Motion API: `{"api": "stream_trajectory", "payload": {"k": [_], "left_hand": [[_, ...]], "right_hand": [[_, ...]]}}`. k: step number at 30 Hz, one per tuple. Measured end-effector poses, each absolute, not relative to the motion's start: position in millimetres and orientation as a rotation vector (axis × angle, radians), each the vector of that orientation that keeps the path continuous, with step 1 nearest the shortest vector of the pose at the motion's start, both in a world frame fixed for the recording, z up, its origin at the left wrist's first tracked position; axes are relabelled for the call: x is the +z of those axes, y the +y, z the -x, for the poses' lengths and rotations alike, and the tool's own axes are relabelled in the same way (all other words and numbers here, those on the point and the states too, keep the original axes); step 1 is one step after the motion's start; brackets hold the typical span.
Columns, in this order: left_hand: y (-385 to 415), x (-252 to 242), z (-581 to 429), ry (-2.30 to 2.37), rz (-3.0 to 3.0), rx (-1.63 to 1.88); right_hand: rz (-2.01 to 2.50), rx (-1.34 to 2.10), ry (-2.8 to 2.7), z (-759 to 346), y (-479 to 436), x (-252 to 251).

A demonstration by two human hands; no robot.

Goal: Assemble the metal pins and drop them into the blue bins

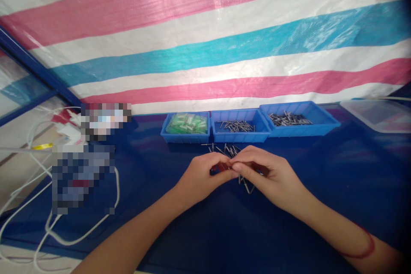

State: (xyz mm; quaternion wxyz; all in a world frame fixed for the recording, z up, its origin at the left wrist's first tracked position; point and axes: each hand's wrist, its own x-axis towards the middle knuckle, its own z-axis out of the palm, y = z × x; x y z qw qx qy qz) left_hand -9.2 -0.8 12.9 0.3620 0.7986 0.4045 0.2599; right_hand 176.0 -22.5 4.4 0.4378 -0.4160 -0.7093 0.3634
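the left hand [204, 177] and right hand [278, 173] met, fingers [249, 154] pinched together; whether they grasped anything could not be told. loose metal rivets [231, 150] lay on the blue desk [199, 235] beneath and beyond them.

At the back of my surface [205, 239], before a sheet [205, 51], stand the left bin [186, 138] with packets [186, 123] inside, then the middle bin [239, 138] and right bin [324, 122], both holding metal pins [239, 126]. A tray [379, 113] lies farther right, cables [66, 243] far left. Loose pins [231, 150] lie before the middle bin, where my left grip [201, 175] and right grip [276, 171] meet.
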Motion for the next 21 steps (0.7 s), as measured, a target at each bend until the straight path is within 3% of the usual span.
{"api": "stream_trajectory", "payload": {"k": [14, 21], "left_hand": [[1, 19, 13, 1.127, -2.075, 0.786], [7, 17, 20, 1.164, -2.361, 0.659]], "right_hand": [[1.113, 0.906, -1.968, -181, -15, 5], [1.171, 1.164, -1.039, -206, 6, 8]]}}
